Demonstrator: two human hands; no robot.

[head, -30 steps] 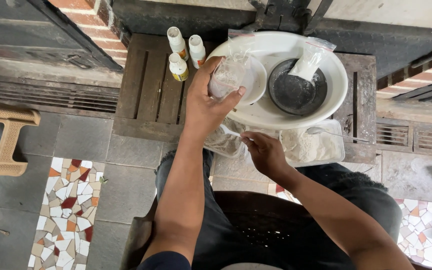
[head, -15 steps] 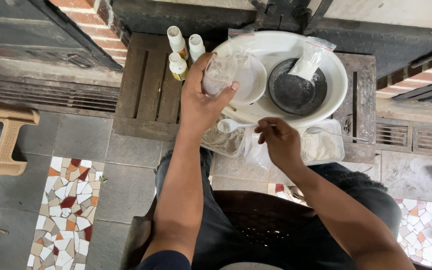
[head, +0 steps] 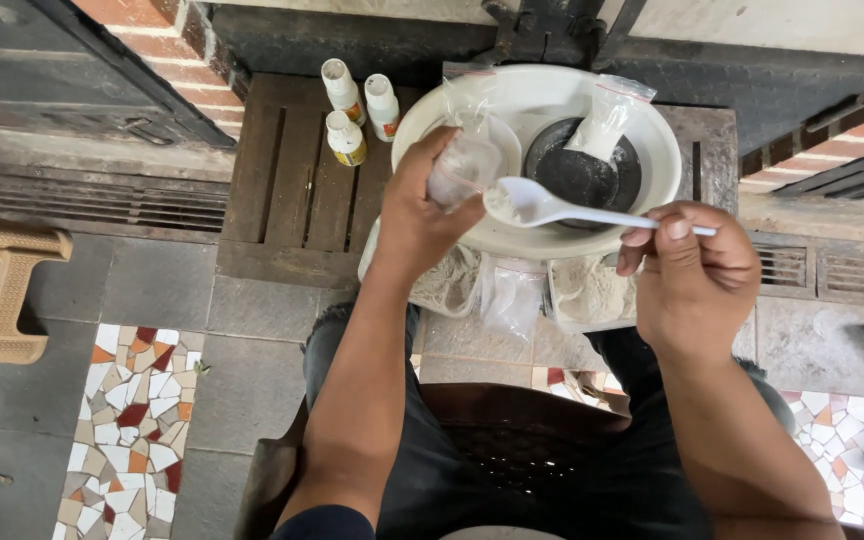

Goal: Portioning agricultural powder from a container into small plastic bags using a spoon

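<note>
Clear plastic bag (head: 464, 165) of white powder sits gripped in the left hand (head: 422, 215) over the white basin (head: 652, 195) on the dark wooden tabletop (head: 297, 195). Beside it, the right hand (head: 692, 270) pinches a white plastic spoon (head: 552, 208), its bowl touching the bag. Three small white bottles (head: 352, 110) stand left of the basin.

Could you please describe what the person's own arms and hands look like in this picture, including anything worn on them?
Both forearms are bare down to the hands, with no gloves, watch, rings or bands visible. The left hand and right hand have short, unpainted nails. A dark navy sleeve edge shows at the left upper arm; the right sleeve is out of view.
</note>
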